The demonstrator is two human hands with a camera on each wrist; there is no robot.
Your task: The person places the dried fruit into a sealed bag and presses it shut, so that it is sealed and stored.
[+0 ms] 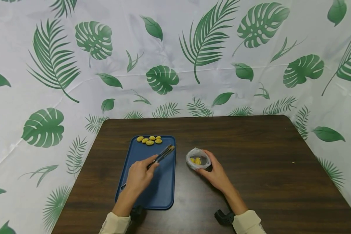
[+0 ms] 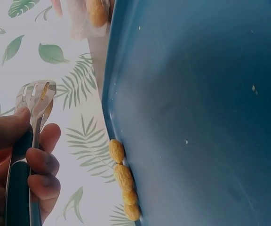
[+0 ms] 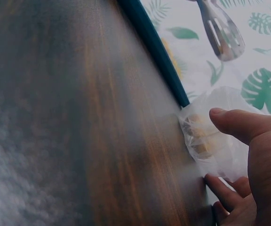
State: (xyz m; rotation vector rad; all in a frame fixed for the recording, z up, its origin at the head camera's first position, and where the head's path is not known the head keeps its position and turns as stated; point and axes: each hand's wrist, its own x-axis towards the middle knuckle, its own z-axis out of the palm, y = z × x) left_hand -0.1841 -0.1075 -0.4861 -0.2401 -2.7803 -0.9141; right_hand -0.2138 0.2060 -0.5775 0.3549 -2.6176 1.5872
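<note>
My left hand (image 1: pixel 140 175) grips metal tongs (image 1: pixel 165 151) over the right side of a blue tray (image 1: pixel 161 195); in the left wrist view the slotted tong tips (image 2: pixel 35 94) look close together, with a small yellow bit at a slot. Several yellow oval pieces (image 1: pixel 149 142) lie at the tray's far end. Right of the tray, my right hand (image 1: pixel 217 174) holds a clear plastic bag (image 1: pixel 190 164), open at the top, thumb on one side and fingers on the other. Yellow pieces (image 1: pixel 197 161) sit inside it.
The dark wooden table (image 1: pixel 251 156) carries the tray on its left part. A small pale scrap (image 1: pixel 293 162) lies on the right. Behind the table hangs a white cloth with green leaves (image 1: pixel 162 79). Small crumbs (image 2: pixel 187 141) dot the tray.
</note>
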